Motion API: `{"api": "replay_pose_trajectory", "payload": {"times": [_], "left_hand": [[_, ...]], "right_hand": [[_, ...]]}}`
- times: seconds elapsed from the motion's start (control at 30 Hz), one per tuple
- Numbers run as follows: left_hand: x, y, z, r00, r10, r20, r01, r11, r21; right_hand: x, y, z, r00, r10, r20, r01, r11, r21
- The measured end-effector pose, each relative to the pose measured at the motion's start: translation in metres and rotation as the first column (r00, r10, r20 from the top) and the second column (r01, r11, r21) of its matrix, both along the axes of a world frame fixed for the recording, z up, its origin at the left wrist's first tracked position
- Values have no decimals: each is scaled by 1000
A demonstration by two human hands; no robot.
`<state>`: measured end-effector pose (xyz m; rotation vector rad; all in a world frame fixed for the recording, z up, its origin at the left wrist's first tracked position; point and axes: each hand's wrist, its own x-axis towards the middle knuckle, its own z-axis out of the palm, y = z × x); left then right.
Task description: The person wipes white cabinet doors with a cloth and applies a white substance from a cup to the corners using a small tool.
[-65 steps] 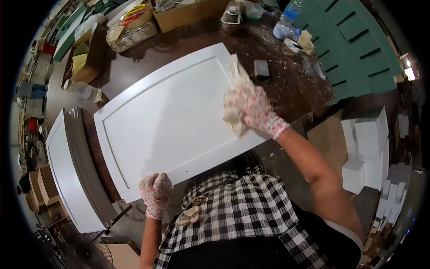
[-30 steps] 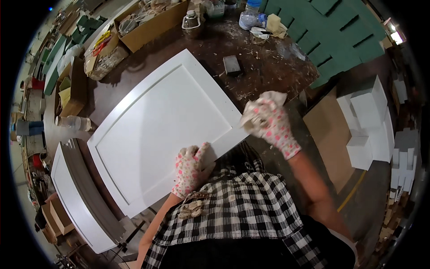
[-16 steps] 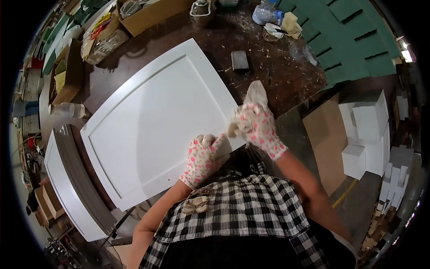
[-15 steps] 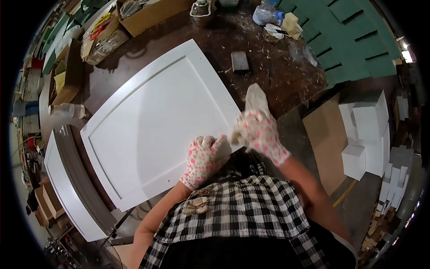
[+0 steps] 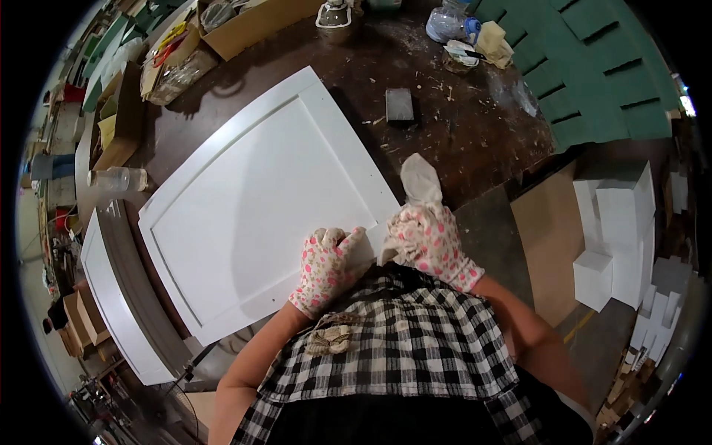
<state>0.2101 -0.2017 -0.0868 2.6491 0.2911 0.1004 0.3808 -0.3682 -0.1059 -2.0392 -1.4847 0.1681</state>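
Note:
A white framed panel (image 5: 259, 200) with one curved edge lies aslant on the dark table. Both my hands wear white gloves with pink flowers. My left hand (image 5: 328, 263) grips the panel's near edge, close to the right corner, with its fingers bent over the top face. In my right hand (image 5: 426, 241) a pale cloth (image 5: 421, 182) is bunched up; one end sticks out above the fist, and a lower fold touches the panel's right corner. The palm side of each hand is hidden.
On the dark table (image 5: 460, 141) lie a grey block (image 5: 399, 105), a plastic bottle (image 5: 449, 26) and a clear jar (image 5: 119, 179). A second curved white panel (image 5: 122, 297) is at the left. Cardboard boxes (image 5: 259, 22) line the back, and white boxes (image 5: 623, 222) stand at the right.
My right hand has moved slightly down toward me with the cloth, along the panel's corner. The left hand keeps its hold on the edge. The whole view has shifted a little.

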Motion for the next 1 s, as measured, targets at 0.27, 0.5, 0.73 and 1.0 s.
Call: {"api": "replay_pose_trajectory", "payload": {"times": [0.27, 0.5, 0.73, 1.0], "left_hand": [[2, 1, -6, 1000, -3, 2, 3, 1000, -6], [-6, 6, -5, 993, 25, 112, -15, 996, -85], [-72, 92, -31, 909, 320, 269, -335, 942, 14], [-280, 250, -39, 383, 846, 370, -858, 178, 481]], "right_hand": [[11, 56, -7, 974, -97, 207, 86, 994, 63], [17, -46, 41, 991, 65, -120, -133, 667, -734], [0, -21, 66, 788, -299, -538, 318, 946, -61], [-35, 44, 18, 988, 12, 152, 19, 979, -204]]}}
